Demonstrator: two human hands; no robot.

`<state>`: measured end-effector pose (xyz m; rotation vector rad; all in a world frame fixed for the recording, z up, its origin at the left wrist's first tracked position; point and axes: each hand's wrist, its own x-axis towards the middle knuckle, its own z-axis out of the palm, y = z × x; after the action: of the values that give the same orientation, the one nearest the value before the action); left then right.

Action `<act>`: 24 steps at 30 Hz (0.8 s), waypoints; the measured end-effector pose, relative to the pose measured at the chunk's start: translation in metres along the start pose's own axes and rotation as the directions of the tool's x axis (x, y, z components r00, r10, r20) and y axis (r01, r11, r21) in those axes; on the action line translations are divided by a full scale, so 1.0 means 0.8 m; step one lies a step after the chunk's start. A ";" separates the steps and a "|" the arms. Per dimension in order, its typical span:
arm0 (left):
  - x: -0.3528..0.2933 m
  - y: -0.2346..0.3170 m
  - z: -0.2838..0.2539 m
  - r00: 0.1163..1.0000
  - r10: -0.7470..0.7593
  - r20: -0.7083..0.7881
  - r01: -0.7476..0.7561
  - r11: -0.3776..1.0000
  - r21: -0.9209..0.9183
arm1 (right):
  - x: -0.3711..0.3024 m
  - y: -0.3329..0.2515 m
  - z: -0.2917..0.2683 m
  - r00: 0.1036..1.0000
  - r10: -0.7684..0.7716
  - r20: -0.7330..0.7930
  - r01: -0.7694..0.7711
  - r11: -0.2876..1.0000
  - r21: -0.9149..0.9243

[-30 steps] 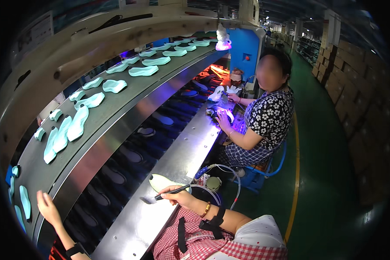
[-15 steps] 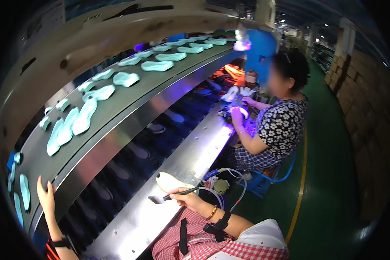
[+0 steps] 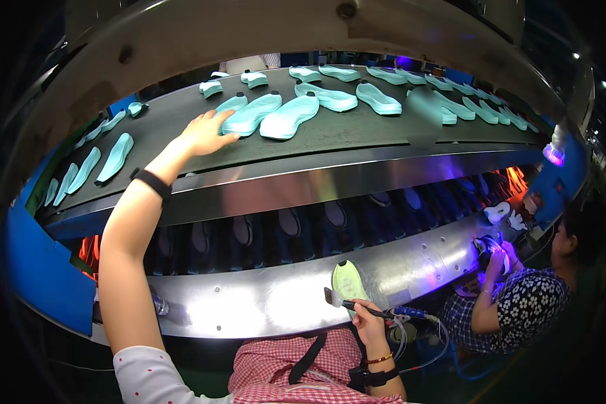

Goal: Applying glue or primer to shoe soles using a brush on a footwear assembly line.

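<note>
A group of aqua soles [image 3: 252, 114] lay on the upper belt [image 3: 158, 131], just right of the left hand [image 3: 207, 135]; whether the fingertips touched one could not be told. That hand was unclosed, thumb and fingers spread, its arm stretched far across the metal ledge [image 3: 249, 296]. On the ledge lay a pale green sole [image 3: 347, 276], just far and left of the right hand [image 3: 368, 324], which gripped a brush [image 3: 349, 305], bristles leftward, its forearm near the checked apron [image 3: 269, 360].
</note>
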<state>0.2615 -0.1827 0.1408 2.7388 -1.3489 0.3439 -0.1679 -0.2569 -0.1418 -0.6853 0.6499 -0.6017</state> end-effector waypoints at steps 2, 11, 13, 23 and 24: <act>0.016 -0.003 -0.001 0.996 -0.073 0.054 0.071 0.997 0.042 | 0.000 0.000 -0.001 1.000 -0.005 -0.012 0.005 1.000 -0.004; 0.054 0.005 0.012 0.949 -0.140 0.283 0.164 0.984 -0.064 | 0.000 0.000 -0.041 0.995 0.025 -0.092 -0.023 1.000 0.020; 0.051 0.029 0.015 0.988 -0.084 0.132 0.088 0.996 -0.019 | 0.002 -0.002 -0.040 0.995 0.039 -0.087 -0.037 0.999 0.024; 0.042 0.095 0.020 0.987 0.036 0.156 0.001 0.973 -0.232 | 0.028 0.008 -0.015 0.994 0.113 0.005 -0.113 0.993 0.036; 0.041 0.102 0.015 0.975 0.029 0.219 0.018 0.978 -0.208 | 0.031 0.010 -0.014 0.993 0.115 0.008 -0.115 0.993 0.037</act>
<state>0.2187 -0.2597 0.1333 2.6579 -1.3518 -0.1026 -0.1577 -0.2730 -0.1624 -0.6100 0.6664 -0.5041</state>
